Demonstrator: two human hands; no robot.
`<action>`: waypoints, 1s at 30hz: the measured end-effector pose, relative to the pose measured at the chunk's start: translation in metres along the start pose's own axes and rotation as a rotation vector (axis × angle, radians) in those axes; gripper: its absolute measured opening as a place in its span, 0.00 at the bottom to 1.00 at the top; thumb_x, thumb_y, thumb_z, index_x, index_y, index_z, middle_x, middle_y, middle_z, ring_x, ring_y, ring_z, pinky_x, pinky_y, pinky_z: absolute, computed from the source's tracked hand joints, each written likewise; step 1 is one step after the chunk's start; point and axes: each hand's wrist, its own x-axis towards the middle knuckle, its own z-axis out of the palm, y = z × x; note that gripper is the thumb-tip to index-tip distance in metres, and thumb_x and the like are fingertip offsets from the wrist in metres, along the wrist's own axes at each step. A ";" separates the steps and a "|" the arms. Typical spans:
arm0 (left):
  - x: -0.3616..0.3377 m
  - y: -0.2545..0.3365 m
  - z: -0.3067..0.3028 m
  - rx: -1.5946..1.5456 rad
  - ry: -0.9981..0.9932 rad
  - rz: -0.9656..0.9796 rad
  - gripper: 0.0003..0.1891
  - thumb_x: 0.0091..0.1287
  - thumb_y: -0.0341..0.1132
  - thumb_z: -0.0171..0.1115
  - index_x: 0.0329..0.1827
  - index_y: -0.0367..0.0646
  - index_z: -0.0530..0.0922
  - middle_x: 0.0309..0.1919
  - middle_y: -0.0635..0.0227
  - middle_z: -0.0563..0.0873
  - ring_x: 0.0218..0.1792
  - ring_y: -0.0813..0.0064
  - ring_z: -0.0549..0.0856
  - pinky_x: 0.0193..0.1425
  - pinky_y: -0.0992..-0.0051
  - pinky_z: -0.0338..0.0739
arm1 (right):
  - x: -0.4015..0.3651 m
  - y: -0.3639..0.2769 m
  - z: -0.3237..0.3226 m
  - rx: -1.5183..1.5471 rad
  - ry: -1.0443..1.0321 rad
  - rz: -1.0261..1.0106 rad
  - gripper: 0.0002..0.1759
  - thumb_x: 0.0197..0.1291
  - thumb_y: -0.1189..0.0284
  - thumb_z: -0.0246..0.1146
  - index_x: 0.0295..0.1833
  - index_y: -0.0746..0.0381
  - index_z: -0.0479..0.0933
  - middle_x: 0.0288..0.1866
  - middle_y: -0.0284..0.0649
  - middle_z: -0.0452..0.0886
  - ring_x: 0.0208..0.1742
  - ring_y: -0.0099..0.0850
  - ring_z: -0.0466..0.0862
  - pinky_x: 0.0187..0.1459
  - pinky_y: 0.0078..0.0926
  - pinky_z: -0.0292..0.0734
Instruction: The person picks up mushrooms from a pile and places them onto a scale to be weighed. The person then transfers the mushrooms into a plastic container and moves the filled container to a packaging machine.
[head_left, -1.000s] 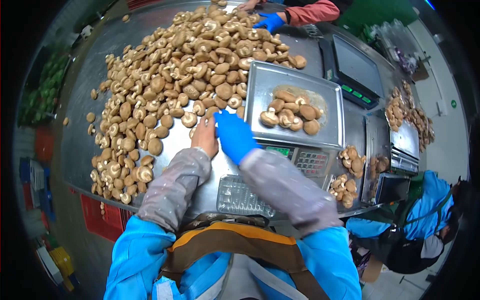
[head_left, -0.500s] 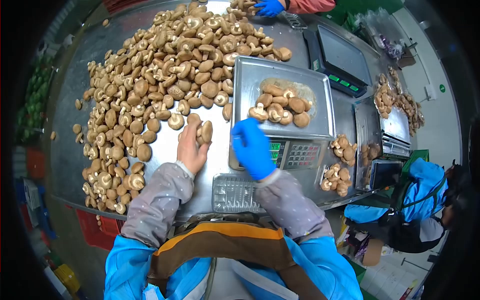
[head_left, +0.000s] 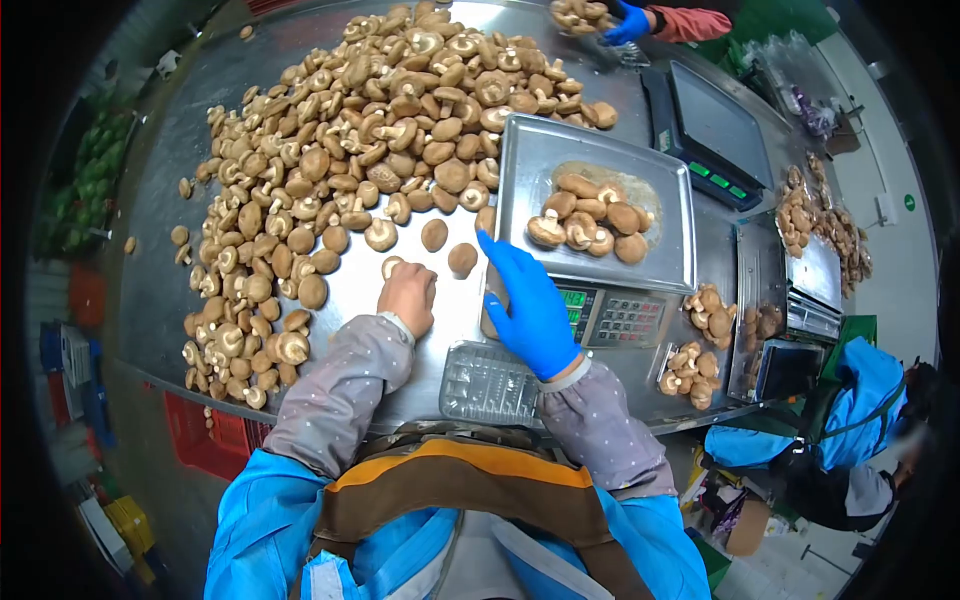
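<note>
My left hand point(head_left: 408, 297), bare, is curled low over the metal table with its fingertips on a shiitake mushroom point(head_left: 391, 266). Two loose mushrooms, one brown cap point(head_left: 434, 235) and another point(head_left: 462, 259), lie just beyond it, cap up. My right hand point(head_left: 530, 308), in a blue glove, is open with thumb and fingers apart, at the near left corner of the scale's steel pan point(head_left: 520, 150). Several shiitake point(head_left: 590, 217) sit on that pan. An empty clear plastic tray point(head_left: 488, 382) rests on the table between my forearms.
A large shiitake heap point(head_left: 330, 170) covers the table's left and back. Filled trays of mushrooms point(head_left: 690, 372) lie right of the scale keypad point(head_left: 627, 320). A second scale point(head_left: 712, 125) stands behind. A co-worker's gloved hand point(head_left: 628, 22) is at the back, beside mushrooms point(head_left: 580, 15).
My left hand has let go of mushrooms, which now lie on the table, and dropped lower. My right hand has spread its fingers. The co-worker's hand has moved right. The whole view has shifted.
</note>
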 end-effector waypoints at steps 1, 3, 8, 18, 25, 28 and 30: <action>-0.009 0.000 0.000 0.050 0.077 0.093 0.20 0.46 0.24 0.67 0.46 0.40 0.79 0.50 0.54 0.78 0.55 0.52 0.75 0.63 0.62 0.68 | 0.010 -0.005 0.005 -0.117 -0.018 -0.020 0.40 0.51 0.77 0.61 0.73 0.52 0.60 0.63 0.48 0.71 0.64 0.46 0.70 0.62 0.42 0.67; -0.019 0.010 -0.003 0.032 0.219 0.095 0.21 0.46 0.24 0.69 0.46 0.39 0.78 0.48 0.55 0.79 0.55 0.52 0.74 0.63 0.60 0.67 | 0.024 -0.006 0.027 -0.445 -0.062 -0.142 0.40 0.51 0.76 0.61 0.72 0.56 0.60 0.64 0.47 0.69 0.67 0.49 0.67 0.65 0.45 0.63; -0.028 0.004 -0.011 0.031 0.271 0.106 0.22 0.44 0.26 0.71 0.45 0.40 0.78 0.43 0.57 0.80 0.53 0.52 0.74 0.58 0.60 0.67 | 0.037 0.037 0.132 -0.476 -0.142 -0.040 0.35 0.57 0.76 0.55 0.72 0.60 0.57 0.69 0.53 0.63 0.62 0.51 0.71 0.61 0.45 0.69; -0.033 0.008 -0.027 0.005 0.282 0.113 0.16 0.44 0.25 0.69 0.38 0.41 0.77 0.36 0.58 0.79 0.46 0.53 0.76 0.52 0.61 0.69 | 0.067 0.029 0.120 -0.408 -0.179 -0.005 0.26 0.59 0.72 0.58 0.64 0.48 0.70 0.47 0.47 0.76 0.43 0.44 0.80 0.43 0.39 0.77; 0.022 0.069 -0.070 -0.334 0.282 0.206 0.49 0.41 0.35 0.80 0.68 0.41 0.60 0.63 0.52 0.69 0.65 0.50 0.68 0.69 0.61 0.62 | 0.032 0.027 -0.087 -0.040 0.380 -0.126 0.38 0.48 0.69 0.71 0.68 0.55 0.69 0.55 0.46 0.76 0.54 0.43 0.76 0.57 0.36 0.71; 0.064 0.114 -0.069 -0.284 0.242 0.309 0.56 0.36 0.39 0.83 0.70 0.41 0.57 0.66 0.49 0.65 0.68 0.48 0.63 0.73 0.59 0.58 | 0.030 0.064 -0.123 -0.455 0.194 -0.091 0.38 0.50 0.62 0.70 0.69 0.51 0.67 0.62 0.51 0.73 0.61 0.51 0.72 0.61 0.43 0.67; 0.089 0.134 -0.057 -0.248 0.208 0.314 0.58 0.36 0.40 0.83 0.71 0.41 0.55 0.65 0.46 0.65 0.67 0.47 0.64 0.72 0.60 0.59 | 0.028 0.089 -0.121 -0.541 0.132 -0.077 0.37 0.52 0.59 0.68 0.70 0.49 0.67 0.63 0.53 0.72 0.64 0.54 0.69 0.64 0.47 0.65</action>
